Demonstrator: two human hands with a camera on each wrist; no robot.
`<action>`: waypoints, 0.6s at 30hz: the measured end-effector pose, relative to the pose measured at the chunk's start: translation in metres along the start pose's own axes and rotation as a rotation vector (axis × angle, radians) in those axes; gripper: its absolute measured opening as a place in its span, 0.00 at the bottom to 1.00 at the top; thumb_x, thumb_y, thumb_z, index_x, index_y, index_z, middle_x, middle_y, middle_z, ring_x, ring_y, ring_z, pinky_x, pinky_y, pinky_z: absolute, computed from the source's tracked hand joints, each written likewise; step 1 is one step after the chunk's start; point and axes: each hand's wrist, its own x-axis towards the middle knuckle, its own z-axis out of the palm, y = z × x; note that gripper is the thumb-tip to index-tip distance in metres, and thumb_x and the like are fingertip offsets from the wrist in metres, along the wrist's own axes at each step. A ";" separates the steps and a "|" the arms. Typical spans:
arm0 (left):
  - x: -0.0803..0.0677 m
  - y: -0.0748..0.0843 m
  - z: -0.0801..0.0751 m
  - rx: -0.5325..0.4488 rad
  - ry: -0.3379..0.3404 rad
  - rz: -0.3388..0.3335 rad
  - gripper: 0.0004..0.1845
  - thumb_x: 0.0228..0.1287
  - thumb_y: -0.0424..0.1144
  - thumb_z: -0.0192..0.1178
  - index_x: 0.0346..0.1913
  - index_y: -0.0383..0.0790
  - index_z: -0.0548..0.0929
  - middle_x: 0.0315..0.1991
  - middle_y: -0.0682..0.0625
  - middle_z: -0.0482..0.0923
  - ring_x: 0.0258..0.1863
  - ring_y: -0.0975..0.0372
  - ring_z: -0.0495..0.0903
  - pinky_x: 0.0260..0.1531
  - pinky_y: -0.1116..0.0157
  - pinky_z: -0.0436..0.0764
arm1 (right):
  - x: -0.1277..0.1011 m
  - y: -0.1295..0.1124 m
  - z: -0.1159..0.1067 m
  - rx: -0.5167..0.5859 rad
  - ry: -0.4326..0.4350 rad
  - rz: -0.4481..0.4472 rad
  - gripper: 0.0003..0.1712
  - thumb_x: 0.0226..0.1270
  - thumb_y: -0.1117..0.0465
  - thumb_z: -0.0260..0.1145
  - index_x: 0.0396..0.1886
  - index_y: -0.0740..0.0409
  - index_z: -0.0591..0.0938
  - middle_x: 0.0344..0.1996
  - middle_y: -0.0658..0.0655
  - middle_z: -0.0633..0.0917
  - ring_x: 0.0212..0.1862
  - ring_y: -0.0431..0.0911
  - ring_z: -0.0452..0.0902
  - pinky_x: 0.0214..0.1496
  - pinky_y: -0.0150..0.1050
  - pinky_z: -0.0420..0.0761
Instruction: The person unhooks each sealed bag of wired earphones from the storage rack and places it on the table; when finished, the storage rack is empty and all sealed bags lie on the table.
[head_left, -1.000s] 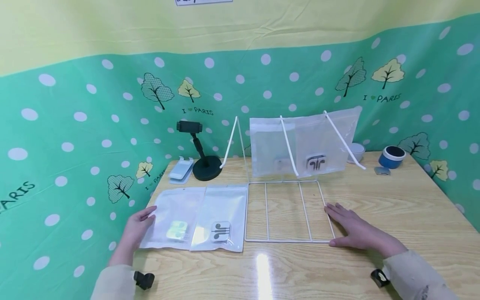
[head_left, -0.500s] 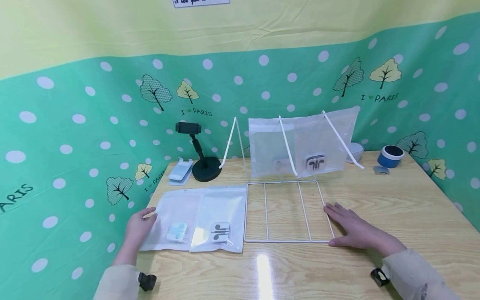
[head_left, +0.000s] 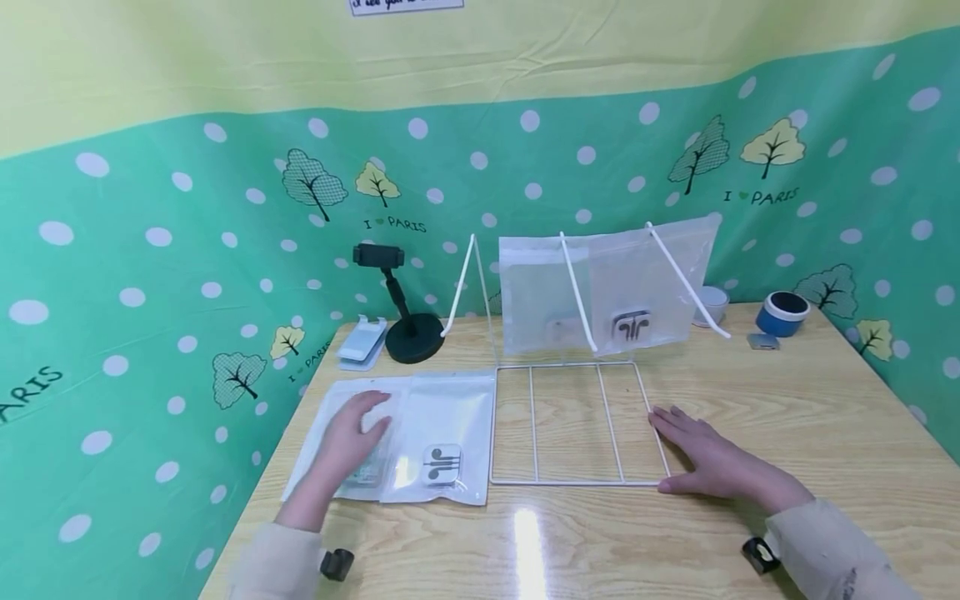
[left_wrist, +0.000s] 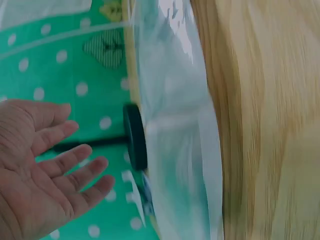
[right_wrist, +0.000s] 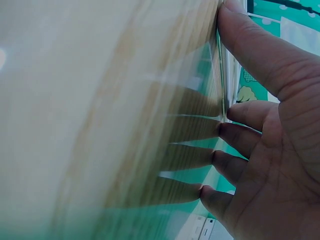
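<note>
Two white zip bags lie side by side on the table, a left bag (head_left: 317, 421) and a right bag (head_left: 450, 408) with wired earphones (head_left: 441, 464) in a small case showing through it. Over the left bag is my left hand (head_left: 347, 442), its fingers spread and relaxed; in the left wrist view that hand (left_wrist: 42, 175) holds nothing. A white wire rack (head_left: 555, 482) stands to the right of the bags. Clear-fronted bags (head_left: 652, 283) hang on its prongs. My right hand (head_left: 708, 458) rests at the rack's right rail, its fingertips on the tabletop.
Behind the flat bags stand a black phone stand (head_left: 412, 337) and a light-blue folding holder (head_left: 362, 342). At the back right sit a white cup (head_left: 714, 304), a blue jar (head_left: 782, 317) and a small grey item (head_left: 763, 342). A patterned green cloth (head_left: 450, 192) hangs behind the table.
My left hand has left the left bag's outer edge and moved right, over that bag. The right hand stays at the rack.
</note>
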 end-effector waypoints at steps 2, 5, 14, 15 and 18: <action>0.000 0.012 0.014 -0.005 -0.068 0.044 0.24 0.65 0.37 0.63 0.63 0.37 0.75 0.67 0.37 0.67 0.66 0.43 0.66 0.64 0.43 0.65 | 0.000 0.001 0.001 0.001 0.002 -0.003 0.61 0.49 0.33 0.72 0.74 0.63 0.60 0.73 0.70 0.57 0.72 0.70 0.46 0.69 0.69 0.48; 0.000 0.028 0.033 0.006 -0.171 0.089 0.28 0.64 0.42 0.65 0.66 0.41 0.74 0.70 0.40 0.63 0.69 0.45 0.63 0.65 0.44 0.65 | 0.001 0.001 0.001 0.003 0.001 0.004 0.61 0.49 0.33 0.72 0.74 0.63 0.60 0.73 0.70 0.57 0.72 0.71 0.46 0.69 0.69 0.47; 0.003 0.065 0.076 0.116 -0.372 0.285 0.37 0.59 0.50 0.68 0.70 0.43 0.69 0.73 0.41 0.59 0.69 0.46 0.63 0.66 0.45 0.64 | 0.001 0.001 0.002 -0.002 0.002 0.012 0.62 0.48 0.34 0.72 0.74 0.63 0.60 0.73 0.70 0.57 0.72 0.71 0.46 0.69 0.69 0.47; 0.002 0.067 0.080 0.128 -0.393 0.299 0.39 0.59 0.51 0.68 0.71 0.43 0.69 0.73 0.41 0.58 0.70 0.46 0.62 0.66 0.44 0.62 | 0.001 0.002 0.002 -0.004 0.003 0.011 0.62 0.48 0.34 0.72 0.74 0.63 0.60 0.73 0.70 0.57 0.72 0.71 0.47 0.69 0.69 0.47; 0.001 0.071 0.089 0.163 -0.434 0.329 0.42 0.56 0.54 0.70 0.71 0.44 0.68 0.74 0.42 0.57 0.73 0.49 0.57 0.69 0.41 0.56 | 0.000 0.001 0.002 -0.009 0.005 0.005 0.61 0.48 0.33 0.72 0.74 0.63 0.60 0.73 0.71 0.57 0.72 0.71 0.47 0.69 0.69 0.48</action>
